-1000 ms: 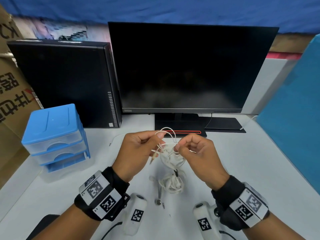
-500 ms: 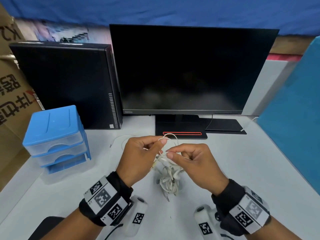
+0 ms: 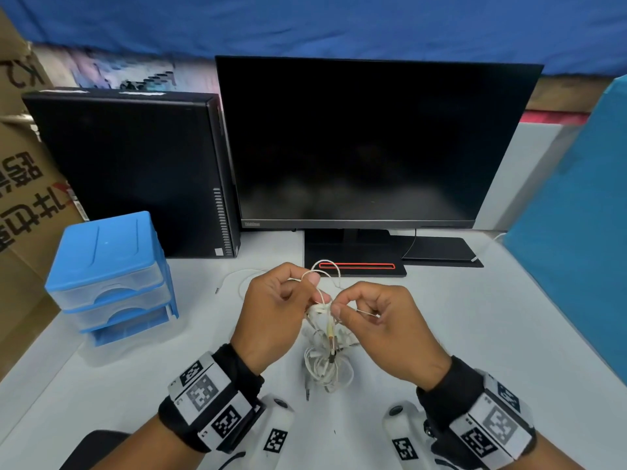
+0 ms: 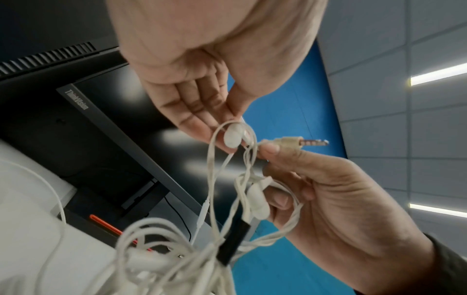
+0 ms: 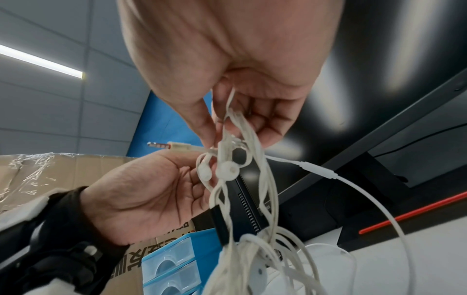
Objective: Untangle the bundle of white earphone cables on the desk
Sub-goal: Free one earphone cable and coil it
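Note:
The tangled white earphone cables hang in a clump between my hands, and the lower loops reach the desk. My left hand pinches a loop and a white earbud at the top of the tangle. My right hand pinches a strand right beside it, so the fingertips of both hands almost touch. A beige jack plug sticks out from that pinch. Two more earbuds dangle just below. A black sleeve sits on one cable lower in the tangle.
A black monitor on its stand is directly behind my hands. A black computer tower and a blue drawer unit are on the left. A blue partition borders the white desk on the right. One loose white cable lies behind my left hand.
My right hand has moved left until its fingertips meet the left hand's. Both hands have kept their hold on the cables, and the clump below has shifted a little.

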The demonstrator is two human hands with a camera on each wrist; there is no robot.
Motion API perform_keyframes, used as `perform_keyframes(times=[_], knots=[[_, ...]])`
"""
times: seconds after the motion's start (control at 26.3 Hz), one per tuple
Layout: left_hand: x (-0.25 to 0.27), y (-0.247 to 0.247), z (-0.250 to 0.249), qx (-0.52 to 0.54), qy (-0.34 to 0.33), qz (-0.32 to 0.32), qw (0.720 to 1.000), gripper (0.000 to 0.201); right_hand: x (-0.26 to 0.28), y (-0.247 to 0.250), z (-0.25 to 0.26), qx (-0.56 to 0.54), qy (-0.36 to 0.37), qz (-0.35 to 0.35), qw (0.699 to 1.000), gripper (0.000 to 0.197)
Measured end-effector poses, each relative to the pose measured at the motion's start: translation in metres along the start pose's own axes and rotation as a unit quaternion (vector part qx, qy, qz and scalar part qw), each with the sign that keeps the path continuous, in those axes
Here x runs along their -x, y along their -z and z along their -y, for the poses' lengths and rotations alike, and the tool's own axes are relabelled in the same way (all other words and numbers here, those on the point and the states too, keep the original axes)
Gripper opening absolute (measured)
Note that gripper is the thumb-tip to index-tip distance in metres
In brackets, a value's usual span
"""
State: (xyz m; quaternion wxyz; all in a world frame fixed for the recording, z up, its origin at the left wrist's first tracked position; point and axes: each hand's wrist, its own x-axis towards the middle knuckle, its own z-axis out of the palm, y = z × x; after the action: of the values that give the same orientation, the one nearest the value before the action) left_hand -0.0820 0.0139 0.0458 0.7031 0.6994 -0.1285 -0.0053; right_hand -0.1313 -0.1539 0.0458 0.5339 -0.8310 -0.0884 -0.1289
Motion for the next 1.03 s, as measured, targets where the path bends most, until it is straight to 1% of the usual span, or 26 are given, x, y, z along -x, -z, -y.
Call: perform_keyframes(times=[0.08,0.15,0.27,0.34,0.42,0.49,0.57,0.61,0.68,0.76,0.84,0.87,0.95,1.03], knots=[[0.002,-0.001,0.0,-0.02,-0.024,0.021,0.999,0.012,0.0,0.001,0.001,-0.005,-0.007,-0.007,1.0,0.011],[0.002,-0.001,0.0,-0.039,-0.04,0.023,0.998,0.017,0.0,0.0,0.001,-0.001,-0.013,-0.021,1.0,0.01],[0.003,-0.001,-0.003,-0.017,-0.04,0.017,0.999,0.012,-0.001,0.0,-0.001,0.027,-0.021,-0.054,0.998,0.013],[0.004,-0.002,-0.003,-0.011,-0.032,0.017,0.999,0.011,0.001,0.0,-0.001,0.073,-0.01,-0.046,0.996,0.012],[0.005,-0.002,-0.002,-0.017,-0.026,0.022,0.999,0.01,0.005,-0.002,0.003,0.108,0.016,-0.009,0.994,0.008],[0.004,-0.003,-0.002,-0.01,-0.008,0.01,1.0,0.009,0.008,-0.003,0.008,0.094,0.039,0.064,0.993,0.006],[0.0,-0.001,-0.001,0.005,0.019,-0.025,0.999,0.01,0.008,-0.002,0.01,0.049,0.025,0.125,0.991,0.006],[-0.002,0.001,-0.002,0.017,0.033,-0.046,0.998,0.01,0.008,-0.001,0.01,0.018,0.009,0.136,0.991,0.007],[-0.007,0.006,-0.003,0.053,0.052,-0.072,0.995,0.011,0.006,0.0,0.008,-0.014,-0.011,0.108,0.994,0.008],[-0.008,0.008,-0.005,0.068,0.044,-0.075,0.994,0.012,0.004,0.0,0.006,-0.048,-0.038,0.074,0.995,0.004],[-0.006,0.008,-0.007,0.061,0.029,-0.073,0.995,0.013,0.002,0.0,0.006,-0.082,-0.066,0.065,0.992,0.01],[-0.005,0.007,-0.007,0.059,0.023,-0.074,0.995,0.013,0.002,-0.001,0.006,-0.08,-0.064,0.062,0.993,0.011],[-0.003,0.004,-0.008,0.054,0.012,-0.075,0.996,0.013,0.002,-0.002,0.007,-0.064,-0.036,0.057,0.996,0.009],[0.0,0.003,-0.01,0.041,0.006,-0.068,0.997,0.013,-0.001,-0.002,0.005,-0.075,-0.004,0.048,0.996,0.01]])
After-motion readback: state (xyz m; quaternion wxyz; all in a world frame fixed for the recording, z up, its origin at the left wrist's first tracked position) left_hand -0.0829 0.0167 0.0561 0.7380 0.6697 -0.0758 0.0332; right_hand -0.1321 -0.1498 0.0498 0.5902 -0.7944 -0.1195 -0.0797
